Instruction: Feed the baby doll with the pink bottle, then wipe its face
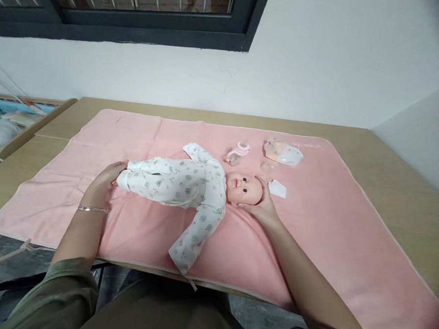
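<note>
A baby doll [189,182] in a white printed sleepsuit lies on its back across a pink mat [134,243], its head toward the right and its legs toward the left. My right hand [263,206] curves around the crown of the head, thumb on the near side. At the other end, my left hand [110,172] closes around the feet, which it mostly hides. One sleeve stretches toward me, and the other points to the far side.
Beyond the doll's head lie a pink-and-clear baby bottle [238,152], a clear round piece [269,166], a plastic packet [283,152] and a white card [277,188]. The mat covers a wooden table [416,209] against a wall. Left stands a wooden-edged bed [8,124].
</note>
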`<action>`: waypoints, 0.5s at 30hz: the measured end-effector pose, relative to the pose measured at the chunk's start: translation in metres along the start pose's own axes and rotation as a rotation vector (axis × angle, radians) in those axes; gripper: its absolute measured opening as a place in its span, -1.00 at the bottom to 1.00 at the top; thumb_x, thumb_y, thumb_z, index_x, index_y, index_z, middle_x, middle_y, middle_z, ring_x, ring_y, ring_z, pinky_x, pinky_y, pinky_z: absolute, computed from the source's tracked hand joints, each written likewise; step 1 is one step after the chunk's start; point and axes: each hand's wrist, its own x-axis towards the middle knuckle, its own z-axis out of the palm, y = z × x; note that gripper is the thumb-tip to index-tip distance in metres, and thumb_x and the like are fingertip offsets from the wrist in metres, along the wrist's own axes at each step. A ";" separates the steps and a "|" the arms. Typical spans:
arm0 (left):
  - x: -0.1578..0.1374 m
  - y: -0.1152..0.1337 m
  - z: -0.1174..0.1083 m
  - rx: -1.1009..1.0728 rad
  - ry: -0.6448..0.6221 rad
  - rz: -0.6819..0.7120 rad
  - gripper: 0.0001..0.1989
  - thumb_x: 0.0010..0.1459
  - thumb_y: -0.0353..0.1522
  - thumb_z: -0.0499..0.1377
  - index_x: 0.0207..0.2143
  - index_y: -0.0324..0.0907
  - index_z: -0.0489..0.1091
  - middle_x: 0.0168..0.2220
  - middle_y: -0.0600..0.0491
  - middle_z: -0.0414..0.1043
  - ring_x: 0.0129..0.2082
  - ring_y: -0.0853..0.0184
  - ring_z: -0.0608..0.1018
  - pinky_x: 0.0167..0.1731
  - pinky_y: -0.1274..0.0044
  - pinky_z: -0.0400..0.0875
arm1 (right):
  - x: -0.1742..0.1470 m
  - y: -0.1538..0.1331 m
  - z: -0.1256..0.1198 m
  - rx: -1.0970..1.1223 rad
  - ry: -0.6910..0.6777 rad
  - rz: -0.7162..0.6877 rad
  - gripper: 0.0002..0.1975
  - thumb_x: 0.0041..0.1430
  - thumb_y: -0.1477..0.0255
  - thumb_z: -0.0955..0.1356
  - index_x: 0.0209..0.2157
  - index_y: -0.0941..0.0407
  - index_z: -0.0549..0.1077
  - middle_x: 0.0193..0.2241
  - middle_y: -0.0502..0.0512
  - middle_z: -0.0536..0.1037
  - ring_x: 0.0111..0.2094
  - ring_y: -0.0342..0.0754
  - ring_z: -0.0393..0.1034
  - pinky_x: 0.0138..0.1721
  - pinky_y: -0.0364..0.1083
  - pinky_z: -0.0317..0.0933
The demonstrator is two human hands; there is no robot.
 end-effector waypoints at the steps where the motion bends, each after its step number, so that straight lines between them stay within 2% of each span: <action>1: 0.002 -0.001 0.001 0.005 0.008 0.011 -0.65 -0.07 -0.18 0.34 -0.24 -0.18 0.52 -0.40 -0.01 0.57 -0.47 0.23 0.57 -0.53 0.50 0.43 | 0.000 0.000 0.000 0.013 0.002 0.002 0.27 -0.43 0.27 0.68 0.35 -0.09 0.12 0.34 0.23 0.19 0.29 0.29 0.24 0.18 0.18 0.35; 5: 0.003 -0.002 0.000 0.035 0.071 0.045 -0.63 -0.04 -0.19 0.32 -0.21 -0.22 0.50 -0.32 -0.06 0.61 -0.41 0.24 0.61 -0.47 0.51 0.47 | 0.000 0.005 -0.004 0.126 -0.044 0.003 0.23 -0.39 0.28 0.68 0.34 -0.14 0.14 0.35 0.17 0.19 0.32 0.25 0.21 0.18 0.14 0.34; 9: -0.006 -0.002 -0.003 0.133 0.144 0.105 -0.56 0.08 -0.18 0.26 -0.05 -0.25 0.48 -0.19 -0.16 0.62 -0.34 0.16 0.64 -0.40 0.43 0.52 | 0.005 0.015 -0.010 0.266 -0.025 -0.039 0.11 -0.42 0.14 0.67 0.25 -0.09 0.29 0.30 0.14 0.27 0.34 0.16 0.17 0.26 0.07 0.25; 11: -0.012 0.000 -0.001 0.200 0.215 0.159 -0.46 0.13 -0.16 0.23 0.09 -0.28 0.41 -0.09 -0.23 0.60 -0.23 0.08 0.64 -0.28 0.34 0.55 | 0.005 0.011 -0.009 0.313 0.108 -0.026 -0.04 -0.31 0.08 0.64 0.18 -0.06 0.35 0.25 0.11 0.33 0.30 0.09 0.22 0.27 0.05 0.22; 13: -0.018 0.003 0.008 0.252 0.291 0.245 -0.40 0.17 -0.19 0.20 0.20 -0.27 0.33 0.02 -0.24 0.55 -0.07 0.05 0.62 -0.08 0.27 0.53 | 0.004 -0.002 -0.006 0.350 0.359 -0.016 -0.25 -0.16 0.11 0.58 0.09 -0.05 0.38 0.15 0.06 0.38 0.17 0.02 0.35 0.19 0.05 0.30; 15: -0.022 0.005 0.022 0.293 0.324 0.363 -0.42 0.21 -0.23 0.15 0.25 -0.24 0.30 0.11 -0.20 0.51 0.07 0.08 0.57 0.09 0.27 0.45 | 0.004 -0.020 -0.001 0.372 0.637 -0.056 -0.43 -0.09 0.20 0.54 -0.03 -0.02 0.38 0.09 0.01 0.37 0.02 -0.06 0.44 0.04 0.01 0.40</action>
